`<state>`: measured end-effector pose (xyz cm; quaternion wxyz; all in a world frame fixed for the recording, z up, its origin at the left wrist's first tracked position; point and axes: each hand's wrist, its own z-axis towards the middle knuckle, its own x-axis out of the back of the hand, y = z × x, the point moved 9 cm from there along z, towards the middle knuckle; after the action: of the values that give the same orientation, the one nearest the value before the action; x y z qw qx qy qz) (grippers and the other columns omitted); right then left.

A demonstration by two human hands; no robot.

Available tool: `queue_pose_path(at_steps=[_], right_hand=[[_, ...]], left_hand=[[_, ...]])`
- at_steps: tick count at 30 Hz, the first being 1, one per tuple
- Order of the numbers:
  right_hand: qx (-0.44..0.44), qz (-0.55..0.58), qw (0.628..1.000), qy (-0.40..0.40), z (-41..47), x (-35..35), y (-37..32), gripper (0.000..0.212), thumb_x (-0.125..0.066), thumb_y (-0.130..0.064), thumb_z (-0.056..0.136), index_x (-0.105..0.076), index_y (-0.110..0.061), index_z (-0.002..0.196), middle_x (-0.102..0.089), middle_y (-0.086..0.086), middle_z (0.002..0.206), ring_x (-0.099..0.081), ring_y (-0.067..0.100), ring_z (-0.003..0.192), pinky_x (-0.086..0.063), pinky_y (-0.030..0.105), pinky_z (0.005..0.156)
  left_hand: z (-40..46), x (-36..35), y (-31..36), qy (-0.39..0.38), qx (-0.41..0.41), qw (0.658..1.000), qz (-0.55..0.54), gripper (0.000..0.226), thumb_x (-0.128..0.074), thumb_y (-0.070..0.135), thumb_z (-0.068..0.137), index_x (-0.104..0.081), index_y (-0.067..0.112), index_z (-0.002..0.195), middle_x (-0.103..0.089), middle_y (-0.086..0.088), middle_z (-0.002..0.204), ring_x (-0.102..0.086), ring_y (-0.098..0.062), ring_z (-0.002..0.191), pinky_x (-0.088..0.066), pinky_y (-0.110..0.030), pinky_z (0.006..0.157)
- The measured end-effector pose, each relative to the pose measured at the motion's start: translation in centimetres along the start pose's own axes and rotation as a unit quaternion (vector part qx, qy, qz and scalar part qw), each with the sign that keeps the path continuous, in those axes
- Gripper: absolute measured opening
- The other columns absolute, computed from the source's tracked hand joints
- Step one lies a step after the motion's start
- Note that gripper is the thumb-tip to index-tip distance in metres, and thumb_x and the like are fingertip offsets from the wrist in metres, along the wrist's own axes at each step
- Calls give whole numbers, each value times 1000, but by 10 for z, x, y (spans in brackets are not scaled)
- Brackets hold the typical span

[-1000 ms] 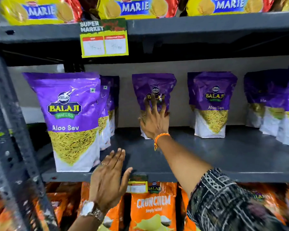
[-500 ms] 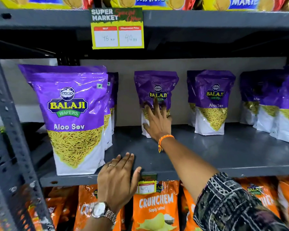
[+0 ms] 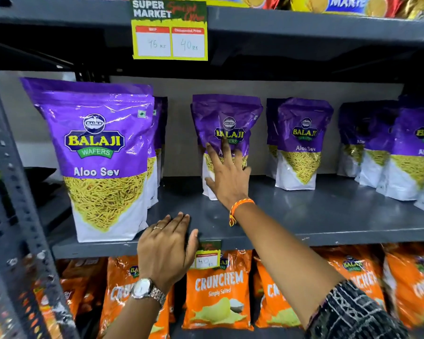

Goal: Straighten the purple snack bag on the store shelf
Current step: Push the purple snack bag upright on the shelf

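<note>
A purple Balaji Aloo Sev bag (image 3: 227, 118) stands upright at the back middle of the grey shelf (image 3: 304, 223). My right hand (image 3: 228, 176) lies flat against the lower front of this bag, fingers spread, thumb at its white bottom. It presses the bag and does not grasp it. My left hand (image 3: 168, 248), with a ring and a wristwatch, rests palm down on the shelf's front edge, fingers together, holding nothing.
A large purple bag (image 3: 101, 155) stands at the front left with more behind it. Other purple bags (image 3: 301, 143) line the back right. A price tag (image 3: 170, 33) hangs above. Orange Crunchem bags (image 3: 218, 289) fill the shelf below. A perforated upright (image 3: 12, 204) borders the left.
My right hand slid lower on the purple bag, from its logo to its lower half. My left hand rose from below the shelf edge onto it. The view moved closer.
</note>
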<state>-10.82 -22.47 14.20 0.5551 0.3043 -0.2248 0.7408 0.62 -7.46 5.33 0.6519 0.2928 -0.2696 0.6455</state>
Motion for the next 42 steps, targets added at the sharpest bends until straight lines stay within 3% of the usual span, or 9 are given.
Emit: queue_pose_path(at_steps=[7, 15, 42], right_hand=[[4, -3, 999, 34, -29, 32, -3, 95, -78, -48, 82, -23, -38, 159, -19, 5, 169, -35, 37, 138, -51, 53, 81], [9, -34, 997, 65, -67, 70, -8, 97, -74, -54, 83, -18, -39, 161, -20, 3, 169, -38, 33, 134, -47, 46, 76], [9, -6, 997, 76, -108, 108, -13, 102, -79, -53, 79, -20, -37, 161, -22, 6, 169, -37, 34, 134, -47, 51, 78]], left_hand=[[-1, -1, 0, -22, 12, 1000, -5, 58, -33, 48, 96, -75, 15, 117, -75, -8, 118, -70, -30, 110, -53, -42, 89], [-3, 1, 2, -31, 18, 999, -9, 58, -33, 47, 96, -74, 14, 117, -74, -9, 119, -69, -31, 112, -51, -41, 91], [-4, 5, 4, -21, 17, 999, -19, 60, -31, 47, 96, -73, 12, 120, -73, -10, 122, -67, -32, 116, -50, -41, 94]])
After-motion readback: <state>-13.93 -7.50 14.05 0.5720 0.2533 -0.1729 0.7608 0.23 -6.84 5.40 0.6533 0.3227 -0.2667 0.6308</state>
